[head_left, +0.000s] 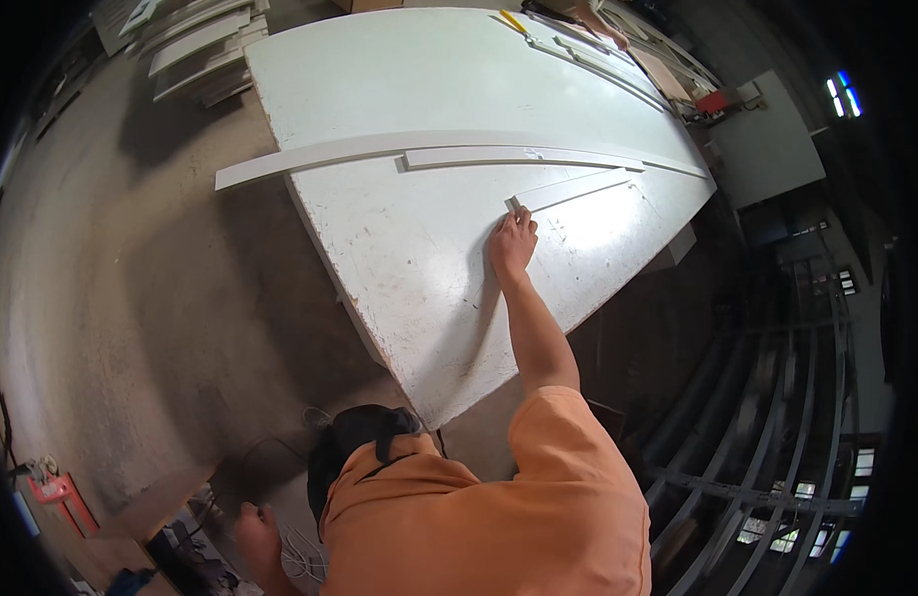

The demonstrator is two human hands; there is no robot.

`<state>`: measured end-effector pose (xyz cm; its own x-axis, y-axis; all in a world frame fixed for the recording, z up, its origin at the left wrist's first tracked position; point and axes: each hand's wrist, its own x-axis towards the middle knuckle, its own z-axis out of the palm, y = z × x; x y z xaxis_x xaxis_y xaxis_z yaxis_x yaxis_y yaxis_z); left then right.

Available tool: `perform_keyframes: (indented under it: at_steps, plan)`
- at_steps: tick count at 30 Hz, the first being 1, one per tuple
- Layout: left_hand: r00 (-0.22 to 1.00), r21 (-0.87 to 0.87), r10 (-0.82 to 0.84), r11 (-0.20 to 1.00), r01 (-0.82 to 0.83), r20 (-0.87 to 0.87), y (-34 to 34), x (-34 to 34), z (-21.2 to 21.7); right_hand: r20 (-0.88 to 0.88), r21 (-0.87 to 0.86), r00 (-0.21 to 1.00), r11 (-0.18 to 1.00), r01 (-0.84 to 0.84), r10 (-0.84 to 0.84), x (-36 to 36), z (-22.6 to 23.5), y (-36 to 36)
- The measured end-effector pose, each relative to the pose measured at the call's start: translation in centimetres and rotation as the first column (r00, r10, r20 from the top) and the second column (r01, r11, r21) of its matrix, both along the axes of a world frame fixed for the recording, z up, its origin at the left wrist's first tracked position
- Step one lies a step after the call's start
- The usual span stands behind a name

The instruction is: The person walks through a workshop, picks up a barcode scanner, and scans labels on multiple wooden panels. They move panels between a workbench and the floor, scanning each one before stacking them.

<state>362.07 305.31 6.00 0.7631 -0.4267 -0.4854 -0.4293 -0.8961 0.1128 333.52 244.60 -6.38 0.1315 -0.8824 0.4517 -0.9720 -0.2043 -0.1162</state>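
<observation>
Right hand [514, 238]: we pinch the left end of a thin strip [578, 190] lying on the white table [399, 258].
Left hand [258, 526]: low, off the table, fingers curled; we cannot tell if it holds something.
Mark [534, 154]: on the middle strip [459, 157], too tiny for us to read.
Around: just past it, a long strip [310, 159] pokes over the left edge; far off, we see a yellow-handled tool [513, 22].

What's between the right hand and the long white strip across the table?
In the head view: the angled strip touching the right hand, bare tabletop, then a shorter white strip.
</observation>
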Motion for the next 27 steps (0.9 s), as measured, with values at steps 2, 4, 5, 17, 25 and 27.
perform_keyframes:
  at_steps: [2,4,5,17,25,27]
  plan:
    - [0.998,-0.104,-0.066,0.992,0.067,0.011,-1.6,4.2,-0.8,-0.021,0.073,0.999,0.996,0.042,-0.04,1.0,0.6,0.9]
    - [0.991,-0.083,-0.131,0.988,0.128,-0.029,-3.6,8.0,-1.6,-0.051,0.085,0.996,0.994,0.074,-0.07,1.9,1.2,1.4]
    - [0.978,-0.102,-0.206,0.974,0.201,-0.043,-4.9,9.5,-1.6,-0.031,0.06,0.995,0.993,0.097,-0.096,2.2,1.4,1.6]
    - [0.868,-0.129,-0.491,0.868,0.48,-0.074,-26.2,22.9,-0.2,0.375,0.069,0.92,0.993,0.1,-0.119,11.3,3.3,4.4]
    - [0.784,-0.167,-0.601,0.798,0.579,-0.156,-33.5,26.5,0.5,0.218,0.215,0.974,0.977,0.018,-0.066,11.9,7.1,3.4]
    - [0.749,-0.171,-0.643,0.766,0.62,-0.16,-34.4,27.8,0.3,-0.227,0.312,0.973,0.95,0.029,0.045,11.0,7.9,1.7]
